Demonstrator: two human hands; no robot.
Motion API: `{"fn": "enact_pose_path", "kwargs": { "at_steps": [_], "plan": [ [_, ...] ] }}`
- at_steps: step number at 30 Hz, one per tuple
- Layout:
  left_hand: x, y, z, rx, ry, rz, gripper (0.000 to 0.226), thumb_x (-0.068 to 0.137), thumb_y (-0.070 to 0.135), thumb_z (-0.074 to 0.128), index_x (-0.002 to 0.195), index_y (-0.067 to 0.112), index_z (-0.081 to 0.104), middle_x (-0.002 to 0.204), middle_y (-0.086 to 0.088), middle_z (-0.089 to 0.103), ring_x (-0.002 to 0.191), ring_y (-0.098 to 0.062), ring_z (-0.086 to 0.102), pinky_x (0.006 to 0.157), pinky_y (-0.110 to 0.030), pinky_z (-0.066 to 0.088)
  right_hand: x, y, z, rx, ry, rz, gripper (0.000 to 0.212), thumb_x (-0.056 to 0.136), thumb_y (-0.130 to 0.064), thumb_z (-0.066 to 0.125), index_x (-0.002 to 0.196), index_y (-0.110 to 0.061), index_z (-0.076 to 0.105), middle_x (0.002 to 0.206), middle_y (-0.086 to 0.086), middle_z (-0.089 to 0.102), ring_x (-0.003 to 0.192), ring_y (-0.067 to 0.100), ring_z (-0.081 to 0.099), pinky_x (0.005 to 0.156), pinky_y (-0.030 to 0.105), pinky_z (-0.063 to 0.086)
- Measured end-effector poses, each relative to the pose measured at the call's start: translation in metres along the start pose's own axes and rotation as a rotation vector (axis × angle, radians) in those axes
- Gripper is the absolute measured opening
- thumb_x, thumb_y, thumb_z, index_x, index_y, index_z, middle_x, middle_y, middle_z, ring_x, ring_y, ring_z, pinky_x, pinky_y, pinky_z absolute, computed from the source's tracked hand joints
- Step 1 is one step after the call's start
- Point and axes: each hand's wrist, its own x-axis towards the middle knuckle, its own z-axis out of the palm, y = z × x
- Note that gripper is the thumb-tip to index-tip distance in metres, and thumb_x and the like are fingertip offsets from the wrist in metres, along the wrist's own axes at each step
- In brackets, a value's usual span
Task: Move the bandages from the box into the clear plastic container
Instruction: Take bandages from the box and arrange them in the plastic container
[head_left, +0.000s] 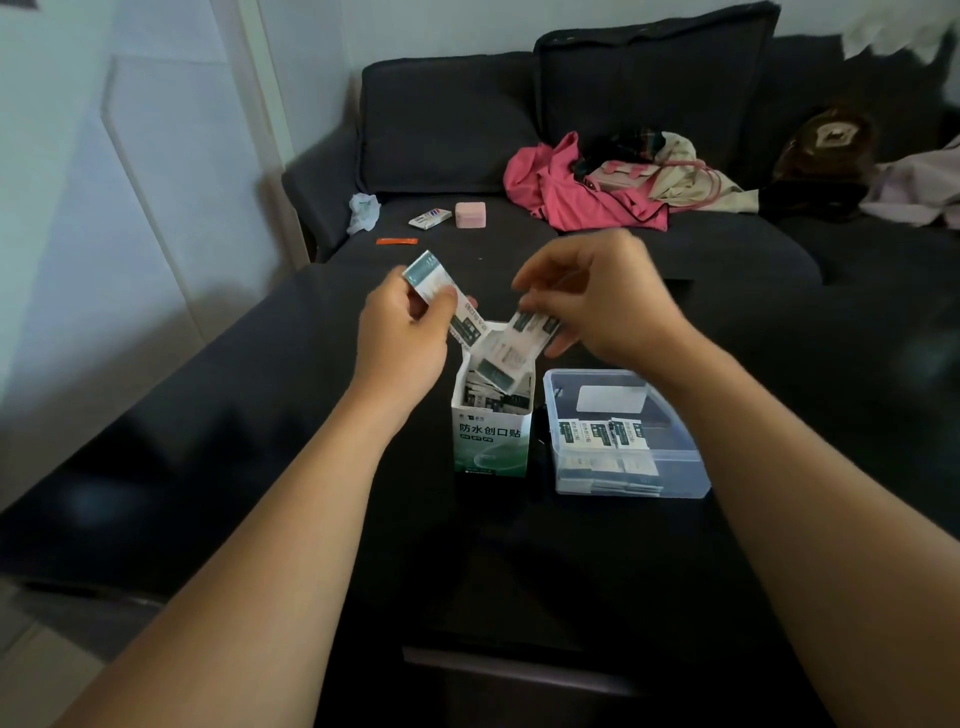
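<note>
the right hand (597, 301) pinches a thin white-and-green wrapped bandage (535, 325) by its upper edge; the left hand (410, 327) grips a small stack of them (431, 278). just below both stands the open white-and-green cardboard box (491, 436), still stuffed. right of it, the clear plastic container (680, 467) holds a few. the bandages look light, floppy and slick, best pinched flat across the short end.
</note>
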Motion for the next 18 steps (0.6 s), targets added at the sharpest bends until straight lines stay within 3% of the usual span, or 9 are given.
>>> {"fn": "enact_pose_path", "kwargs": {
  "at_steps": [3, 6, 10, 14, 18],
  "plan": [
    [-0.009, 0.012, 0.007, -0.244, -0.095, -0.102, 0.007, 0.102, 0.007, 0.051, 0.104, 0.009, 0.057, 0.086, -0.005, 0.078, 0.084, -0.019, 0.077, 0.073, -0.041, 0.062, -0.001, -0.005, -0.015, 0.277, 0.018, 0.064, 0.014, 0.085, 0.007, 0.071, 0.098, 0.002, 0.069, 0.091, 0.021, 0.071, 0.078, 0.026, 0.076, 0.053, 0.029, 0.061],
    [-0.022, 0.026, 0.013, -0.378, -0.27, -0.277, 0.013, 0.104, 0.009, 0.049, 0.111, 0.011, 0.06, 0.087, -0.007, 0.077, 0.075, -0.02, 0.076, 0.057, -0.033, 0.06, -0.006, -0.001, -0.016, 0.4, -0.022, 0.124, 0.011, 0.085, 0.009, 0.069, 0.094, 0.002, 0.067, 0.09, 0.023, 0.069, 0.083, 0.031, 0.075, 0.053, 0.026, 0.06],
    [-0.031, 0.031, 0.014, -0.448, -0.504, -0.496, 0.03, 0.109, 0.023, 0.04, 0.123, 0.009, 0.063, 0.089, -0.012, 0.074, 0.07, -0.021, 0.075, 0.042, -0.026, 0.056, -0.006, 0.005, -0.014, 0.311, -0.046, 0.083, 0.012, 0.084, 0.007, 0.072, 0.091, -0.002, 0.069, 0.088, 0.019, 0.072, 0.081, 0.028, 0.076, 0.054, 0.026, 0.061],
    [-0.027, 0.027, 0.013, -0.491, -0.647, -0.612, 0.053, 0.105, 0.049, 0.038, 0.122, 0.006, 0.065, 0.091, -0.014, 0.073, 0.072, -0.022, 0.073, 0.04, -0.023, 0.053, -0.005, 0.001, -0.012, 0.134, -0.06, -0.01, 0.011, 0.082, 0.003, 0.077, 0.089, -0.004, 0.071, 0.083, 0.017, 0.073, 0.074, 0.026, 0.076, 0.056, 0.032, 0.062],
    [-0.034, 0.029, 0.02, -0.358, -0.627, -0.537, 0.015, 0.097, 0.014, 0.055, 0.1, 0.011, 0.069, 0.084, -0.007, 0.065, 0.065, -0.014, 0.062, 0.039, -0.019, 0.041, -0.006, 0.003, 0.008, -0.008, 0.063, -0.054, 0.015, 0.082, -0.013, 0.081, 0.096, -0.012, 0.076, 0.081, -0.003, 0.073, 0.069, 0.019, 0.072, 0.057, 0.036, 0.062]
  ]
}}
